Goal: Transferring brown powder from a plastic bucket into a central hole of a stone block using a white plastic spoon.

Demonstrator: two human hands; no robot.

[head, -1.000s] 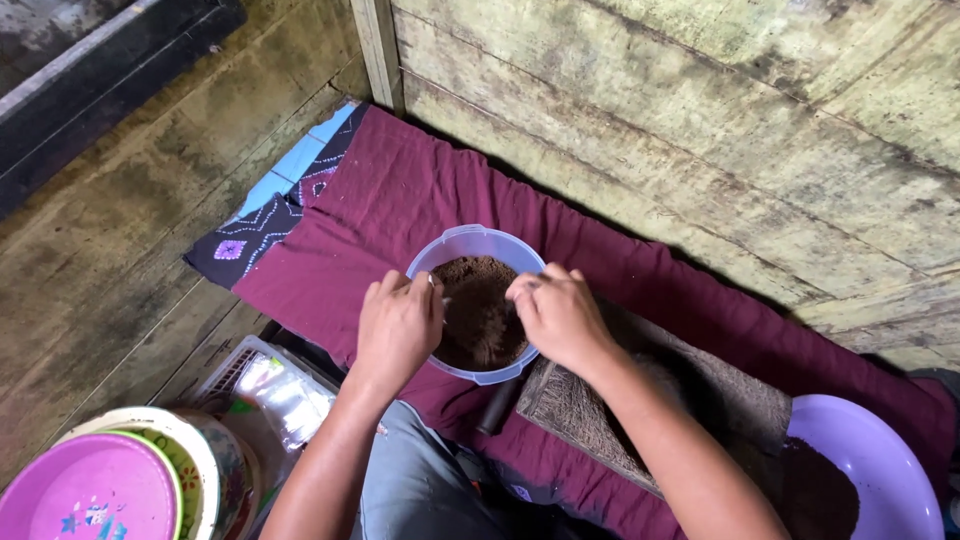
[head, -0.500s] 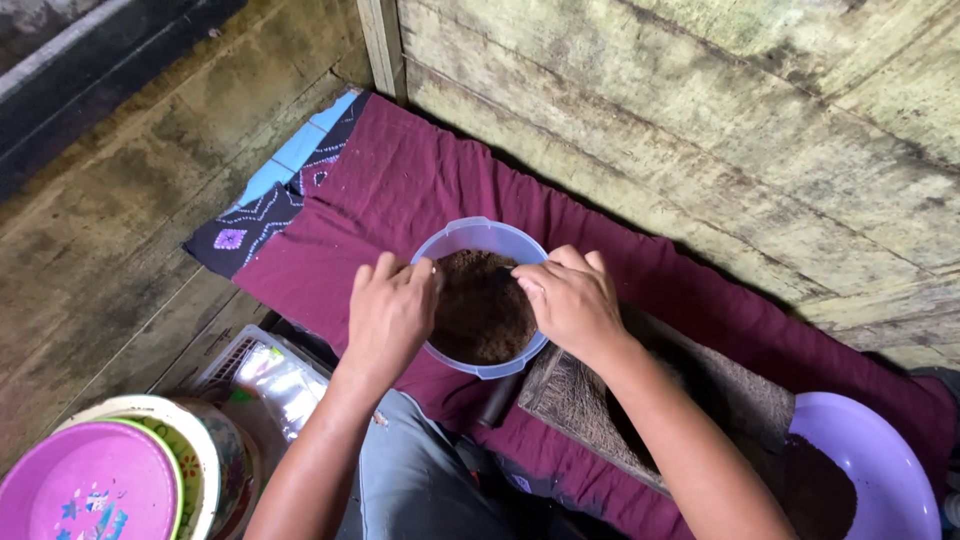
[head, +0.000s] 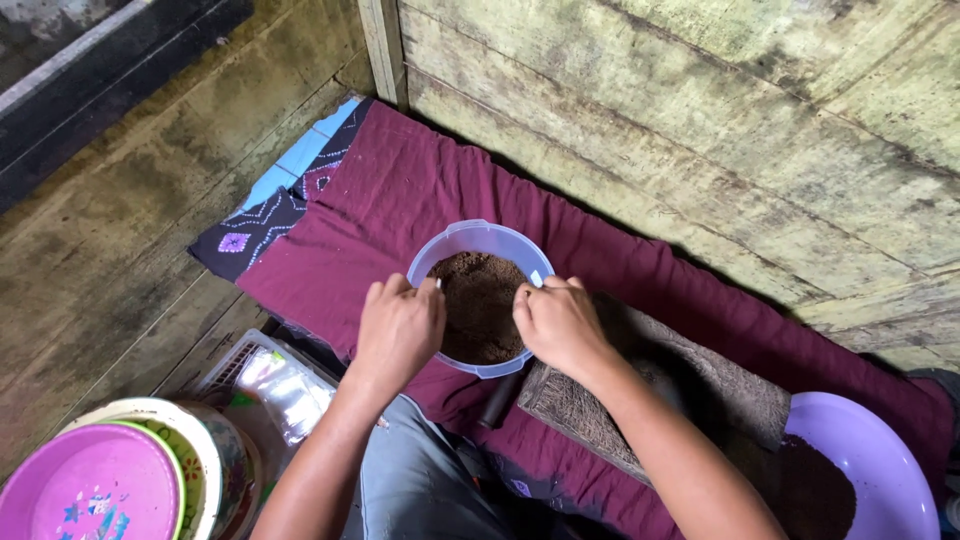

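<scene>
A round, clear plastic tub point(head: 470, 238) of brown powder point(head: 482, 305) stands on a maroon cloth point(head: 380, 205) spread over a wooden floor. My left hand point(head: 398, 330) grips the tub's left rim. On the right rim sits my right hand point(head: 556, 322), with the fingers curled over the edge. Both hands hold the tub between them, close to my knees.
A rough wooden board point(head: 640, 400) lies on the cloth right of the tub, a dark handle point(head: 497, 400) poking out under it. At the lower right is a purple bowl point(head: 870, 470) with brown powder. Stacked pink and patterned plates point(head: 110, 480) and a white basket point(head: 265, 375) sit lower left. A plank wall point(head: 700, 120) rises behind.
Both hands stay on the tub's rim, shifting only slightly. The view has drifted a little, so the tub sits a bit lower and more central.
</scene>
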